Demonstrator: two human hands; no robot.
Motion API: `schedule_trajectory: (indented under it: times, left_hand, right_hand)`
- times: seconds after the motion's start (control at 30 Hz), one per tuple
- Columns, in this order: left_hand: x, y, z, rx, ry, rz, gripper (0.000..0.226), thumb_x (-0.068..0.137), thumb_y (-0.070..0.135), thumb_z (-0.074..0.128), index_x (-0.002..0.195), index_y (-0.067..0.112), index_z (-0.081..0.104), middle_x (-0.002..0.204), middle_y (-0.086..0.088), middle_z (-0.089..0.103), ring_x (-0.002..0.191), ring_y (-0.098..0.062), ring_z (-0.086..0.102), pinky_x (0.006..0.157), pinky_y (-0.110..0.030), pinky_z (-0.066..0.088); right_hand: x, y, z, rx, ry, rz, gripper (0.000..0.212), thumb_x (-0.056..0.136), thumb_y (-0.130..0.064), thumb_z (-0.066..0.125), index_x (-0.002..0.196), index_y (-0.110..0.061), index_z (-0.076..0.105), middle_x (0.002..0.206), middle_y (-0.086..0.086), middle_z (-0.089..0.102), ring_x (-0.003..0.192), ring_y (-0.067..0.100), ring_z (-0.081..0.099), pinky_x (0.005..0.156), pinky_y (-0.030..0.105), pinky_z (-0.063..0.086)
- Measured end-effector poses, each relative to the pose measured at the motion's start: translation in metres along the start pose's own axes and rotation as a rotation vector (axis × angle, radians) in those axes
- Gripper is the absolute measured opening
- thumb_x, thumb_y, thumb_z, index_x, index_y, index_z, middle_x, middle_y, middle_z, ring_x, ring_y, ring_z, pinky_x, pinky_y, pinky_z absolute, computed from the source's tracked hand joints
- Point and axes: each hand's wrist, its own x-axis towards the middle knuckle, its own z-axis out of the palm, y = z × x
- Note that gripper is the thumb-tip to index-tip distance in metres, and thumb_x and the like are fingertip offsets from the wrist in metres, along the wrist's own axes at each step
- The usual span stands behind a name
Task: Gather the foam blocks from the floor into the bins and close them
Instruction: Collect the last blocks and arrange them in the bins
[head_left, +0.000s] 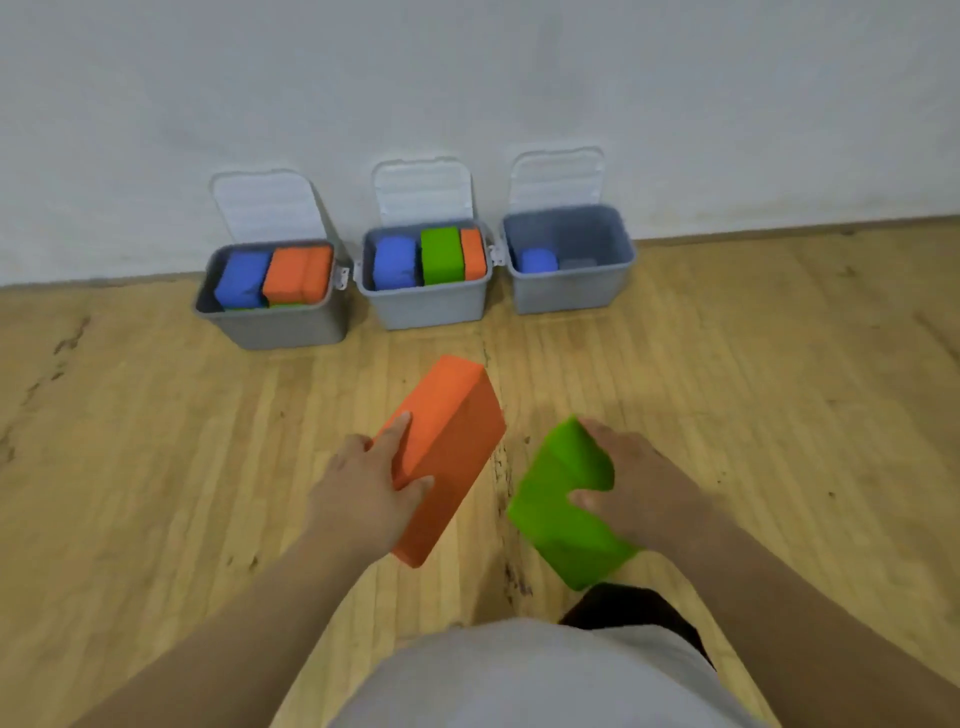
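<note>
Orange foam block (452, 441) was tilted in the left hand (363, 488), thumb clamped on one face and a finger stretched along another. The right hand (641, 483) had its thumb and fingers curled round a green block (558, 514) just beside it, over the wooden floor (156, 441). By the wall sat three grey bins with lids flipped up: left bin (275, 325) and middle bin (423, 306) looked pretty full of blocks, right bin (569, 293) had a blue block (537, 260) low inside.

Matt, fine-grained foam in orange block (452, 447) and green block (561, 499). Smooth grey plastic in bins (426, 309); translucent ribbed plastic lids (423, 192). Scuffed, stained wooden plank floor (156, 441). Matt painted wall (467, 78).
</note>
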Motion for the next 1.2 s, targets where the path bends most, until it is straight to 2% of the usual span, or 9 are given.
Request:
schedule_trajectory:
  times: [0.13, 0.27, 0.4, 0.63, 0.77, 0.83, 0.93, 1.03, 1.2]
  left_hand:
    - [0.095, 0.027, -0.016, 0.024, -0.021, 0.078, 0.085, 0.089, 0.070, 0.056, 0.158, 0.052, 0.010, 0.129, -0.001, 0.043, 0.122, -0.027, 0.051, 0.099, -0.045, 0.049]
    - [0.181, 0.051, -0.003, -0.063, -0.081, 0.050, 0.086, 0.087, 0.071, 0.057, 0.156, 0.056, 0.008, 0.128, 0.002, 0.040, 0.117, -0.025, 0.052, 0.097, -0.045, 0.051]
    - [0.267, 0.084, 0.010, -0.146, -0.100, -0.013, 0.086, 0.088, 0.068, 0.061, 0.157, 0.055, 0.011, 0.121, 0.005, 0.039, 0.107, -0.019, 0.052, 0.089, -0.040, 0.052]
    - [0.419, 0.172, -0.005, -0.283, -0.040, -0.100, 0.087, 0.088, 0.063, 0.065, 0.159, 0.050, 0.016, 0.118, 0.002, 0.042, 0.108, -0.026, 0.056, 0.094, -0.042, 0.050]
    - [0.497, 0.205, -0.012, -0.371, -0.025, -0.120, 0.088, 0.088, 0.060, 0.068, 0.160, 0.048, 0.019, 0.127, -0.003, 0.047, 0.113, -0.026, 0.056, 0.100, -0.046, 0.050]
    - [0.548, 0.212, -0.013, -0.353, -0.045, -0.129, 0.089, 0.087, 0.065, 0.065, 0.160, 0.049, 0.016, 0.133, -0.005, 0.048, 0.118, -0.027, 0.054, 0.103, -0.047, 0.049]
    - [0.640, 0.222, -0.009, -0.259, -0.073, -0.107, 0.092, 0.083, 0.076, 0.055, 0.160, 0.049, 0.012, 0.137, -0.004, 0.052, 0.122, -0.028, 0.052, 0.103, -0.047, 0.046]
    - [0.746, 0.241, 0.000, -0.178, -0.116, -0.104, 0.086, 0.090, 0.069, 0.056, 0.160, 0.049, 0.010, 0.132, -0.006, 0.049, 0.122, -0.029, 0.050, 0.103, -0.046, 0.044]
    - [0.926, 0.270, 0.010, -0.172, -0.190, -0.072, 0.085, 0.088, 0.065, 0.063, 0.160, 0.041, 0.024, 0.128, -0.015, 0.058, 0.120, -0.038, 0.053, 0.107, -0.052, 0.043]
  right_hand:
    - [0.060, 0.004, -0.028, 0.117, 0.055, 0.081, 0.094, 0.088, -0.054, 0.070, 0.160, -0.049, 0.008, 0.159, -0.001, 0.029, 0.139, 0.025, 0.043, 0.108, 0.043, 0.045]
    - [0.140, 0.021, -0.055, 0.219, 0.090, 0.159, 0.095, 0.086, -0.055, 0.072, 0.159, -0.048, 0.011, 0.154, -0.001, 0.034, 0.134, 0.023, 0.046, 0.104, 0.041, 0.047]
    - [0.239, 0.039, -0.102, 0.257, 0.090, 0.148, 0.094, 0.087, -0.050, 0.074, 0.161, -0.044, 0.016, 0.152, 0.000, 0.034, 0.132, 0.021, 0.046, 0.101, 0.036, 0.046]
    - [0.408, 0.046, -0.242, 0.119, 0.005, 0.044, 0.094, 0.086, -0.046, 0.077, 0.159, -0.044, 0.018, 0.157, 0.002, 0.034, 0.138, 0.024, 0.043, 0.108, 0.039, 0.042]
    - [0.492, 0.043, -0.301, 0.011, -0.011, 0.017, 0.092, 0.086, -0.043, 0.077, 0.160, -0.039, 0.022, 0.155, 0.003, 0.038, 0.137, 0.025, 0.044, 0.108, 0.037, 0.040]
    - [0.537, 0.047, -0.317, 0.009, -0.014, 0.025, 0.094, 0.085, -0.043, 0.078, 0.160, -0.037, 0.022, 0.155, 0.002, 0.039, 0.139, 0.023, 0.043, 0.110, 0.035, 0.036]
    - [0.612, 0.062, -0.329, 0.033, -0.033, 0.073, 0.095, 0.084, -0.041, 0.080, 0.160, -0.035, 0.024, 0.156, 0.002, 0.040, 0.140, 0.022, 0.042, 0.113, 0.034, 0.035]
    - [0.691, 0.079, -0.338, 0.069, -0.057, 0.165, 0.094, 0.085, -0.043, 0.079, 0.160, -0.037, 0.022, 0.156, -0.001, 0.039, 0.140, 0.020, 0.041, 0.114, 0.035, 0.036]
    - [0.807, 0.107, -0.353, 0.111, -0.052, 0.385, 0.094, 0.085, -0.047, 0.076, 0.160, -0.041, 0.019, 0.151, 0.005, 0.041, 0.133, 0.028, 0.049, 0.109, 0.043, 0.044]
